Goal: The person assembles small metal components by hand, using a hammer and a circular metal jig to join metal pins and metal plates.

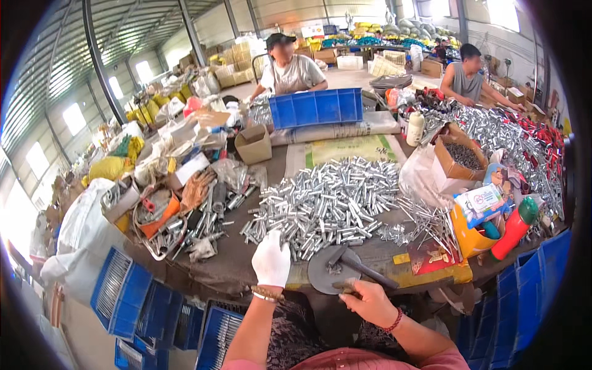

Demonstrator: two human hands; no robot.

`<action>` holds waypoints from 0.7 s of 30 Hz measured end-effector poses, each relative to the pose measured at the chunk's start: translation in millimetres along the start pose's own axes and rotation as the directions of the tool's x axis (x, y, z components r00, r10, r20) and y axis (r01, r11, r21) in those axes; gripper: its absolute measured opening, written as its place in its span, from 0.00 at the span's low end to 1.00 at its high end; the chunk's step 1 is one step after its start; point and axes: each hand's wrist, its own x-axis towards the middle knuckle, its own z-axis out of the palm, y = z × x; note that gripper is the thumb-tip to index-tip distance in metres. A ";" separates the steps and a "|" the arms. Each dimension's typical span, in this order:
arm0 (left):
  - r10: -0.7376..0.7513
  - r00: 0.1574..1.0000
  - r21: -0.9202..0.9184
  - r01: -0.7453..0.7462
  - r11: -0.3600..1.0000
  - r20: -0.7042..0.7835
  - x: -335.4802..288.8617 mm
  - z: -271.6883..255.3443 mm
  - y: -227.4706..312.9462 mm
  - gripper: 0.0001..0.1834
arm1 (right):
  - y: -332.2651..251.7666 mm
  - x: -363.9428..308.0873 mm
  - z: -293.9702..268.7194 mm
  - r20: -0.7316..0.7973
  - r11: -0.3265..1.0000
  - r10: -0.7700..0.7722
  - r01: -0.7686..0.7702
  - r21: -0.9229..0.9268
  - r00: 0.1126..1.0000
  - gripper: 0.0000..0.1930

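— What packaging is sitting around that table?

— A brown box is standing open near the far left, and another box of dark screws is tilting on the right, beside a white bag. A long blue bin is standing in front of the seated worker across the table. A green-and-yellow printed sack is lying flat under the near end of it. On the right, a colourful carton is poking out of a yellow tub, with a red bottle leaning just beside. A red packet is lying flat at the table's edge.

— And the hands?

— The left hand, in a white glove, is resting with fingers curled down on the near edge of the tube pile, touching the tubes. I cannot tell whether it is pinching one.

— The right?

— The right hand is bare and closing around the grip of a dark handle, which is running up to the round grey disc at the table's near edge, just below the pile. Blue crates are standing on the floor to the left.
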 end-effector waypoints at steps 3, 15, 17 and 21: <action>0.021 1.000 0.042 -0.020 0.999 -0.023 -4.8 -5.1 -2.2 0.13 | -8.1 -1.8 -2.1 0.043 1.000 0.027 -0.027 0.012 0.999 0.15; -0.155 0.953 -0.653 0.292 0.699 0.259 -39.7 -49.6 6.9 0.11 | -29.1 16.2 -16.4 0.048 0.999 -0.049 0.049 0.007 0.998 0.13; -0.126 0.918 -0.660 0.362 0.659 0.377 -44.3 -47.5 17.5 0.12 | -31.3 11.4 -33.8 0.014 0.992 -0.016 0.014 0.128 1.000 0.13; -0.017 0.881 -0.645 0.359 0.674 0.473 -52.6 -50.5 26.9 0.12 | -18.8 22.8 -99.4 -0.268 0.900 -0.145 0.014 -0.436 0.952 0.09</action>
